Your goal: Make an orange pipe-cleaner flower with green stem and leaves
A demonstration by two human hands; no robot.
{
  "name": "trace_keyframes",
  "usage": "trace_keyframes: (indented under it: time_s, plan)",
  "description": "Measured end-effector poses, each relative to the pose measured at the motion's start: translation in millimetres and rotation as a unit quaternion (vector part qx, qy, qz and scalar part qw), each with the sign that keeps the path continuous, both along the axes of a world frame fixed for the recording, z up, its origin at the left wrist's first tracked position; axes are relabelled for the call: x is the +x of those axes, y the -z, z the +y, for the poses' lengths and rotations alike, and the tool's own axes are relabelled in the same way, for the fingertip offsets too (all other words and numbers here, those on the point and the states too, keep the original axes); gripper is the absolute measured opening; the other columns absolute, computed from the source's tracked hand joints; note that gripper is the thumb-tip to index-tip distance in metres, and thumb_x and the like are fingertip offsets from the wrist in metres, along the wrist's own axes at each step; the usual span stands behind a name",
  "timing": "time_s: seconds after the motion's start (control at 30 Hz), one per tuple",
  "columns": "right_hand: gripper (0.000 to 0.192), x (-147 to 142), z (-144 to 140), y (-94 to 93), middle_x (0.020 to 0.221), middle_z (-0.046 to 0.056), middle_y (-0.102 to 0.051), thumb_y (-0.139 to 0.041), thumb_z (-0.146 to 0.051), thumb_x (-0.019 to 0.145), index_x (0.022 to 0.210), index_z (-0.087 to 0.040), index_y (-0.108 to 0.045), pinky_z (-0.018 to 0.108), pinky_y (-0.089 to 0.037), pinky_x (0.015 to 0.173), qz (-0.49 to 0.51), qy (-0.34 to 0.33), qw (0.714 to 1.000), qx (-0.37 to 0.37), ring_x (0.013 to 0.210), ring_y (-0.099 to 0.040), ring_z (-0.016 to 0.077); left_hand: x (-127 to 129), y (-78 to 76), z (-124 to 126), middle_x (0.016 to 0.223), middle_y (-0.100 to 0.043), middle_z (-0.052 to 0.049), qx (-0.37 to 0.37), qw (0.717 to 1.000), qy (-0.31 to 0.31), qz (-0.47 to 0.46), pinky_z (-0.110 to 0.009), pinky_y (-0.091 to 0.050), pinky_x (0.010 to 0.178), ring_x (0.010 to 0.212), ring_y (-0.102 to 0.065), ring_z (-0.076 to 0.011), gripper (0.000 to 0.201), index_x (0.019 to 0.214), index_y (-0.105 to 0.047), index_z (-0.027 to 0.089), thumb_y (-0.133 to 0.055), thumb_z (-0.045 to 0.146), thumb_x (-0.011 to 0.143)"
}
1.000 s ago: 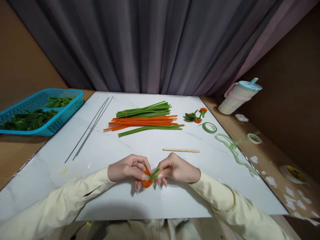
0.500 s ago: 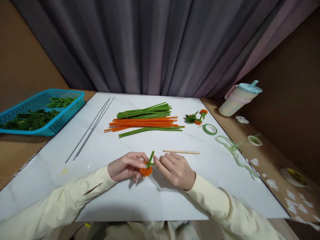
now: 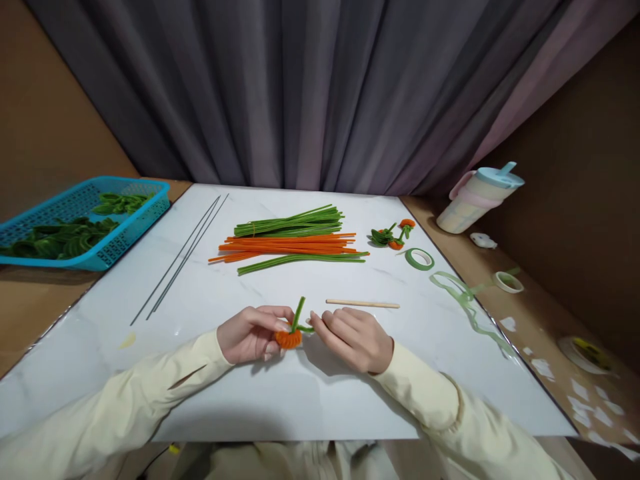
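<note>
My left hand (image 3: pixel 255 333) pinches a small round coil of orange pipe cleaner (image 3: pixel 289 339). From its top, one end of a green pipe cleaner (image 3: pixel 298 315) stands up, while another green end bends to the right. My right hand (image 3: pixel 355 339) is closed, its thumb and fingertips at that sideways green end; the exact contact is partly hidden. A thin wooden stick (image 3: pixel 363 303) lies just beyond my right hand. Further off are bundles of green pipe cleaners (image 3: pixel 290 223) and orange pipe cleaners (image 3: pixel 287 245), with several loose green ones (image 3: pixel 303 262) in front.
At left stand a blue basket (image 3: pixel 135 223) with green fuzzy pieces and thin dark wires (image 3: pixel 183 257). At right are small orange-and-green pieces (image 3: pixel 396 244), a roll of green tape (image 3: pixel 419 259), a loose tape strip (image 3: pixel 463 300) and a lidded cup (image 3: pixel 477 200).
My left hand has shifted the orange coil slightly left and tipped it. My right hand has drawn slightly right, and more of the sideways green end shows.
</note>
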State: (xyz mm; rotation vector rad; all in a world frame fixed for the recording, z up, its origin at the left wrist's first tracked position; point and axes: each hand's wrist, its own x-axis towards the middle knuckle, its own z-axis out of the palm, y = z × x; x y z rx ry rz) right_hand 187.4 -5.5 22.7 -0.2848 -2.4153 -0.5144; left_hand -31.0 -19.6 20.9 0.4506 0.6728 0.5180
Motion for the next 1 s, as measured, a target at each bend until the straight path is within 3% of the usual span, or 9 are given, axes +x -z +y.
trace_keyframes:
  time_s: [0.27,0.47,0.63,0.73,1.0]
  plan:
    - [0.019,1.3,-1.1,1.4,0.077,0.011,-0.064,-0.046,-0.007,0.085,0.1,-0.005,-0.057,0.027,-0.04,0.045,-0.043,-0.007,0.999,0.015,0.063,-0.056,0.0155,-1.7,1.1,0.2,0.062,-0.063,-0.005,-0.019,1.0,-0.01,0.02,-0.013,-0.039,0.034,0.037,-0.053,-0.0068,0.019,0.078,-0.055,0.008,-0.061,0.01,0.06]
    - [0.012,-1.4,-1.8,1.1,0.071,0.007,-0.064,-0.051,-0.005,0.083,0.09,-0.006,-0.06,0.026,-0.038,0.046,-0.027,-0.002,1.0,0.014,0.058,-0.053,0.013,0.7,2.4,0.5,0.054,-0.06,-0.004,-0.009,1.0,0.009,0.012,-0.013,-0.029,0.027,0.031,-0.047,-0.0061,0.019,0.077,-0.059,0.006,-0.062,0.011,0.058]
    - [0.016,-4.3,-2.1,1.2,0.077,0.007,-0.066,-0.048,-0.009,0.086,0.098,-0.004,-0.058,0.028,-0.04,0.05,-0.007,0.017,0.999,-0.04,0.062,-0.053,0.0137,0.1,0.5,0.8,0.057,-0.062,-0.005,0.002,1.0,0.007,0.001,-0.013,-0.032,0.029,0.032,-0.046,-0.0052,0.015,0.077,-0.06,0.006,-0.06,0.008,0.061]
    - [0.018,-5.9,-2.5,-0.5,0.081,0.009,-0.066,-0.049,-0.01,0.086,0.1,-0.003,-0.057,0.029,-0.04,0.051,-0.009,0.01,1.0,-0.024,0.066,-0.055,0.0158,0.1,0.5,1.0,0.056,-0.062,-0.005,0.013,1.0,0.008,-0.001,-0.013,-0.034,0.03,0.032,-0.048,-0.0064,0.014,0.077,-0.06,0.006,-0.059,0.009,0.063]
    - [0.018,-9.9,-5.0,-2.4,0.069,0.01,-0.062,-0.041,-0.004,0.086,0.096,0.001,-0.056,0.03,-0.041,0.051,-0.037,-0.013,0.999,-0.01,0.064,-0.055,0.0172,1.8,1.3,1.1,0.05,-0.059,-0.003,0.011,1.0,0.008,0.01,-0.013,-0.039,0.031,0.033,-0.05,-0.0071,0.005,0.069,-0.059,0.008,-0.058,0.008,0.064]
